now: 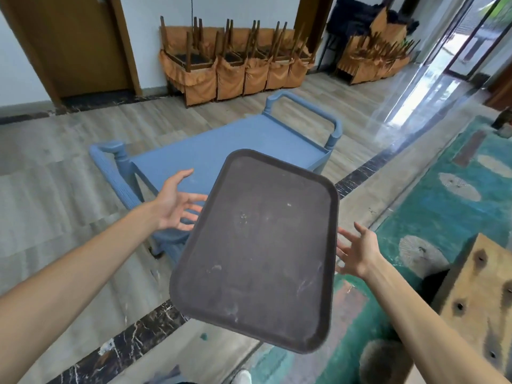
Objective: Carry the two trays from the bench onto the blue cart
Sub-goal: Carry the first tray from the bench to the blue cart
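Observation:
A dark brown rectangular tray (257,253) hangs tilted in the air in front of me, above the near end of the blue cart (221,145). My left hand (174,203) is at the tray's left edge, its fingers spread and reaching under it, thumb raised clear. Against the tray's right edge is my right hand (358,252), fingers also spread. The tray rests between the two hands. The cart's top shelf is bare, with a handle at each end. Only this one tray is in view.
A wooden bench edge (476,300) shows at the lower right, on a green patterned carpet (443,217). Upturned chairs with orange covers (235,65) are stacked along the far wall. A brown door (77,42) is at the far left. Grey floor surrounds the cart.

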`<state>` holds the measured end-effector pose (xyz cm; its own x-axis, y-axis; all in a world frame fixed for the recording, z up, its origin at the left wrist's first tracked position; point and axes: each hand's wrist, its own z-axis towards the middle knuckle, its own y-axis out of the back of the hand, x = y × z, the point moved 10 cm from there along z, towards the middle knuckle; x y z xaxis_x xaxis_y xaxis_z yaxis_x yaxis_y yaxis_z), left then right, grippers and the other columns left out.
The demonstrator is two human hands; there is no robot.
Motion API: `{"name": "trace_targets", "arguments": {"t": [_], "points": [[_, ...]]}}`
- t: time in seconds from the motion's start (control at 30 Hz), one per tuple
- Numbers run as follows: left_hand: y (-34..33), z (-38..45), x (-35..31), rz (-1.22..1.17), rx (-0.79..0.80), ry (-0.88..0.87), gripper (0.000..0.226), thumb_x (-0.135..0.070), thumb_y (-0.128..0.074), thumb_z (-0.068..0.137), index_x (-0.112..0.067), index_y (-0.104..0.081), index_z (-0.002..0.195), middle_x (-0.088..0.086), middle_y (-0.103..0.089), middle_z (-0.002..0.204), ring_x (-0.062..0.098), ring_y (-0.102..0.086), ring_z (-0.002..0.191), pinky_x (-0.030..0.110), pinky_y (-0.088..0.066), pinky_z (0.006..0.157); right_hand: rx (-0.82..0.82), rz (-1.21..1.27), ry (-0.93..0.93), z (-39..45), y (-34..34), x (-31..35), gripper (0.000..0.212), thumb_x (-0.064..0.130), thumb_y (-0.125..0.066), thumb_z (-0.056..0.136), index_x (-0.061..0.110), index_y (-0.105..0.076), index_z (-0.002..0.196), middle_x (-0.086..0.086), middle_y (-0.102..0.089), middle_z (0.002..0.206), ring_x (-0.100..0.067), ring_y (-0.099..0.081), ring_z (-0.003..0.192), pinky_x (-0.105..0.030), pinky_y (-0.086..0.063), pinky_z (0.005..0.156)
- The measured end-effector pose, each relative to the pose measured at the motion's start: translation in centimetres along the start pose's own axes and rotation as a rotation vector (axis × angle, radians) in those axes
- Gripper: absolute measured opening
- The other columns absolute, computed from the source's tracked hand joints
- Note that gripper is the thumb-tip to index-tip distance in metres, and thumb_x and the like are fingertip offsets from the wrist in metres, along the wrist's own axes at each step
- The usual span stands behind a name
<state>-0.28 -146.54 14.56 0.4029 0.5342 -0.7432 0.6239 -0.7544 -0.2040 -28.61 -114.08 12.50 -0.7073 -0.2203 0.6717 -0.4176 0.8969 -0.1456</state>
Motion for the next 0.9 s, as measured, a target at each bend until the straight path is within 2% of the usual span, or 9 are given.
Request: {"name": "trace_targets", "arguments": {"t": [0.1, 0.23, 0.3, 0.4, 0.47, 0.57, 0.73, 0.9], "points": [[1.1, 1.4, -3.0, -0.035, -0.038, -0.023, 0.103, -0.086, -0.050, 0.062, -0.009, -0.065, 0.129, 0.014, -0.062, 0.097, 0.027, -0.059, 0.077, 0.037, -0.044, 0.068, 0.037, -0.070, 0.003, 3.0, -2.8, 4.5, 0.039, 0.058, -0.040, 0.096, 0.028, -0.062, 0.107, 0.003, -0.060, 0.097, -0.016, -0.054, 0.085, -0.042, -0.036, 0.082], [3.6, 2.9, -6.7, -0.040, -0.134, -0.052, 0.102, -0.086, -0.047, 0.063, -0.007, -0.066, 0.125, 0.013, -0.063, 0.089, 0.027, -0.057, 0.075, 0.039, -0.040, 0.070, 0.098, -0.137, 0.007, 6.9, -7.7, 9.2, 0.040, 0.057, -0.041, 0.095, 0.026, -0.065, 0.100, 0.002, -0.056, 0.087, -0.016, -0.051, 0.077, -0.039, -0.035, 0.077], [5.2, 3.7, -8.3, -0.045, -0.188, -0.070, 0.102, -0.086, -0.045, 0.063, -0.006, -0.066, 0.124, 0.012, -0.060, 0.089, 0.026, -0.053, 0.074, 0.039, -0.037, 0.068, 0.122, -0.178, -0.007, 8.8, -10.5, 10.9, 0.039, 0.056, -0.042, 0.095, 0.025, -0.064, 0.106, 0.002, -0.056, 0.087, -0.016, -0.049, 0.073, -0.037, -0.033, 0.074], [8.4, 5.4, -10.2, -0.096, -0.279, -0.109, 0.102, -0.084, -0.044, 0.064, -0.004, -0.066, 0.123, 0.011, -0.058, 0.086, 0.023, -0.045, 0.070, 0.037, -0.033, 0.065, 0.158, -0.214, -0.014, 12.1, -15.1, 13.2, 0.048, 0.057, -0.045, 0.095, 0.023, -0.064, 0.122, -0.001, -0.060, 0.101, -0.018, -0.056, 0.085, -0.039, -0.038, 0.076], [10.8, 6.9, -11.2, -0.124, -0.323, -0.122, 0.100, -0.084, -0.044, 0.066, -0.003, -0.067, 0.121, 0.010, -0.060, 0.080, 0.021, -0.044, 0.067, 0.036, -0.033, 0.065, 0.182, -0.264, -0.004, 14.4, -18.4, 14.5, 0.054, 0.059, -0.046, 0.094, 0.020, -0.066, 0.126, -0.005, -0.060, 0.113, -0.020, -0.057, 0.096, -0.042, -0.039, 0.080], [14.4, 9.1, -12.4, -0.143, -0.378, -0.119, 0.100, -0.084, -0.044, 0.066, -0.003, -0.065, 0.123, 0.010, -0.062, 0.077, 0.021, -0.046, 0.065, 0.039, -0.034, 0.069, 0.202, -0.355, 0.000, 17.7, -23.4, 15.9, 0.057, 0.060, -0.045, 0.092, 0.018, -0.067, 0.124, -0.007, -0.062, 0.109, -0.022, -0.057, 0.095, -0.043, -0.040, 0.076], [19.0, 11.5, -12.4, -0.212, -0.485, -0.086, 0.094, -0.083, -0.038, 0.072, -0.006, -0.067, 0.119, 0.005, -0.066, 0.064, 0.018, -0.054, 0.050, 0.036, -0.036, 0.065, 0.229, -0.468, -0.024, 22.6, -30.4, 16.7, 0.058, 0.061, -0.044, 0.094, 0.018, -0.067, 0.125, -0.009, -0.063, 0.113, -0.025, -0.057, 0.100, -0.046, -0.042, 0.073], [22.1, 12.3, -10.6, -0.343, -0.609, -0.041, 0.093, -0.084, -0.033, 0.076, -0.006, -0.068, 0.113, 0.004, -0.062, 0.061, 0.016, -0.048, 0.046, 0.033, -0.033, 0.060, 0.240, -0.509, -0.086, 26.2, -35.0, 15.3, 0.062, 0.065, -0.040, 0.094, 0.019, -0.067, 0.126, -0.009, -0.064, 0.119, -0.025, -0.058, 0.103, -0.048, -0.044, 0.076]]}}
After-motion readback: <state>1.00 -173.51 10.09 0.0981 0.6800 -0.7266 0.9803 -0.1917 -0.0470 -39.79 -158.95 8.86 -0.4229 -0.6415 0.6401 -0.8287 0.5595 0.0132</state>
